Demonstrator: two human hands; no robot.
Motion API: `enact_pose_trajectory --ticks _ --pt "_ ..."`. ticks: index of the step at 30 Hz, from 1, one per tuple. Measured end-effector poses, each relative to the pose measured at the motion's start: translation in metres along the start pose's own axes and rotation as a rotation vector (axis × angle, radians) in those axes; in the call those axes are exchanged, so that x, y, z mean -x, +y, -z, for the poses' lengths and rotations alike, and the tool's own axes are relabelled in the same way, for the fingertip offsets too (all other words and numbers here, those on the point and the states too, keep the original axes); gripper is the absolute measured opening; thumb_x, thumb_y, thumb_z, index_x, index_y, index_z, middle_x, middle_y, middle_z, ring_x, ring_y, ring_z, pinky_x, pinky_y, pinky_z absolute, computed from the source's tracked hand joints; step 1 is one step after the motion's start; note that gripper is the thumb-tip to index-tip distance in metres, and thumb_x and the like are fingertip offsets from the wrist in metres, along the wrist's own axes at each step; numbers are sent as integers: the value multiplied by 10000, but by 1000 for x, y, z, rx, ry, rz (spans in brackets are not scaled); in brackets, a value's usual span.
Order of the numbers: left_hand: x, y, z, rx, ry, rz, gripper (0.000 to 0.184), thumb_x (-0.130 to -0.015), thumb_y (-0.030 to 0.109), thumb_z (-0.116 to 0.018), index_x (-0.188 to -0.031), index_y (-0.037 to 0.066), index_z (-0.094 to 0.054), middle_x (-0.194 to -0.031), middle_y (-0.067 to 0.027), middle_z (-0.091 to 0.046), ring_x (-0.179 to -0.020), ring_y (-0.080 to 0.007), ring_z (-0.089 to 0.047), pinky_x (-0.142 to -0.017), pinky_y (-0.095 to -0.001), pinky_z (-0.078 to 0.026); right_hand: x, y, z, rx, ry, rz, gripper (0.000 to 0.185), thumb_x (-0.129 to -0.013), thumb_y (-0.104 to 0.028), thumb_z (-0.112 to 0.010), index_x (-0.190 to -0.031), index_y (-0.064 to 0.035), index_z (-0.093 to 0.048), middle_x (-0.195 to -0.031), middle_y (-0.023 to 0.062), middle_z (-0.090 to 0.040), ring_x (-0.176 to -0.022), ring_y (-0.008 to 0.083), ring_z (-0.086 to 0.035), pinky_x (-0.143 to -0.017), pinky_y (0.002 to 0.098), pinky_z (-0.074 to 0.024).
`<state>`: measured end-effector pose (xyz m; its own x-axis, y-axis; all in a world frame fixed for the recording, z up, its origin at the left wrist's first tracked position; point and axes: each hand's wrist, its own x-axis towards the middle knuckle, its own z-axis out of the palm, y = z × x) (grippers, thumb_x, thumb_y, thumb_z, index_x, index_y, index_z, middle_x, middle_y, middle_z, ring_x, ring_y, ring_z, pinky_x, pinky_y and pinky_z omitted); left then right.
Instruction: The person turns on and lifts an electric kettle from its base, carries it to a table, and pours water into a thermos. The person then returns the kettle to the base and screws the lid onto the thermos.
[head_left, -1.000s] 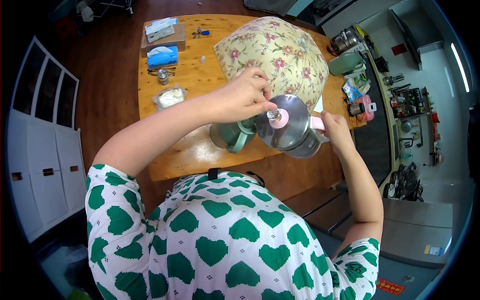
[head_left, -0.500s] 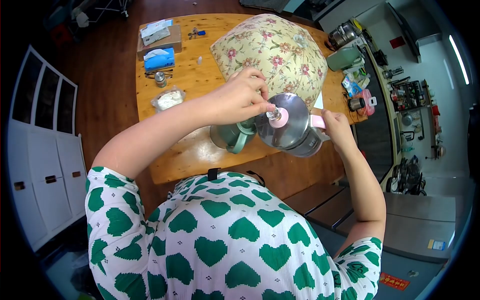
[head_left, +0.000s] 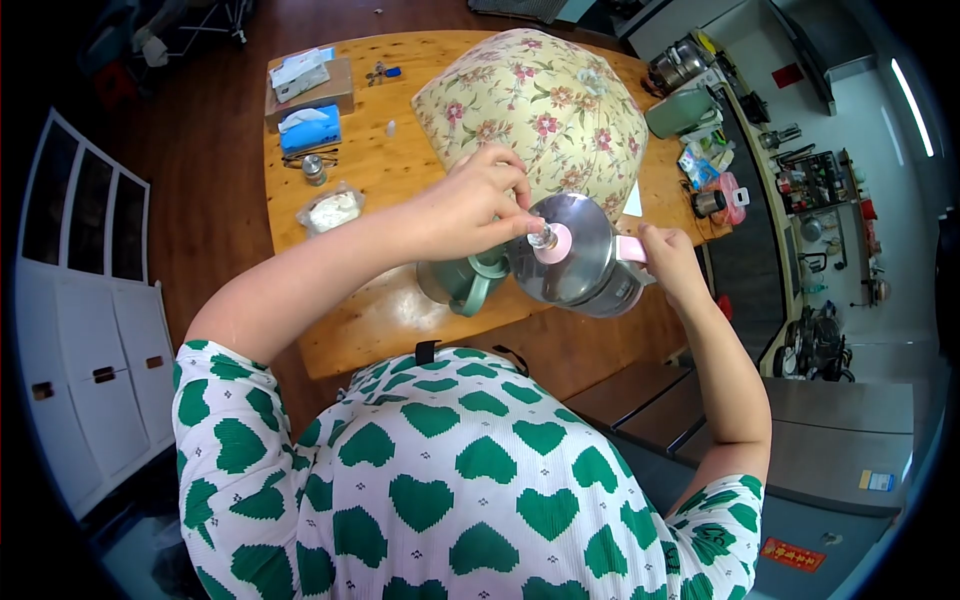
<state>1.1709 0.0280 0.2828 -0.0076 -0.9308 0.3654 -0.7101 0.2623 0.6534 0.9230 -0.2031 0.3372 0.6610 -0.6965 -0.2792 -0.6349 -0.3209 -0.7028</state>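
Observation:
In the head view, my right hand point(head_left: 672, 262) is closed round the pink handle of a glass kettle point(head_left: 612, 300). The kettle is tilted to the left, its lid point(head_left: 582, 255) turned towards me. My left hand point(head_left: 488, 205) pinches the clear knob point(head_left: 541, 237) on that lid, which has a pink ring round it. Below and left of the kettle stands a green pitcher point(head_left: 440, 284) on the table, its handle facing me. The kettle's spout and the pitcher's mouth are mostly hidden by my left hand and the lid.
A flowered food cover point(head_left: 545, 110) takes up the back of the wooden table point(head_left: 365, 335). At the left lie a bag of white stuff point(head_left: 333, 209), a small jar point(head_left: 314, 170), a blue tissue pack point(head_left: 310, 130) and a cardboard box point(head_left: 340, 82). A green jug point(head_left: 682, 115) stands back right.
The view has shifted slightly. Both hands keep their hold on the kettle and its lid knob, and the kettle stays tilted beside the pitcher.

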Motion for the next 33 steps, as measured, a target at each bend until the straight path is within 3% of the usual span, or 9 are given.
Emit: enact_pose_trajectory --ticks 9,21,33 --pt "0 -7 -3 73 40 -23 281 -1006 349 -658 -1012 127 -828 -1140 -46 -649 -1347 -329 -420 -1141 -507 -334 0 5 1 81 44 -1 475 -1001 -306 -554 -675 9 -697 -617 24 -624 -623 112 -578 -647 301 -461" --pt "3 -16 -1 84 54 -87 222 -955 309 -725 -1070 148 -827 -1149 -41 -635 -1344 -338 -417 -1127 -530 -332 9 -5 -4 37 59 -52 471 -1015 -311 -564 -715 23 -706 -638 26 -641 -626 103 -567 -637 295 -458" --pt "-16 -5 -11 -18 174 -153 193 -896 298 -780 -1040 185 -837 -1096 -21 -628 -1300 -307 -464 -1094 -507 -356 16 42 -11 -218 98 -106 432 -994 -337 -561 -705 -40 -681 -622 5 -581 -557 88 -497 -541 266 -355"
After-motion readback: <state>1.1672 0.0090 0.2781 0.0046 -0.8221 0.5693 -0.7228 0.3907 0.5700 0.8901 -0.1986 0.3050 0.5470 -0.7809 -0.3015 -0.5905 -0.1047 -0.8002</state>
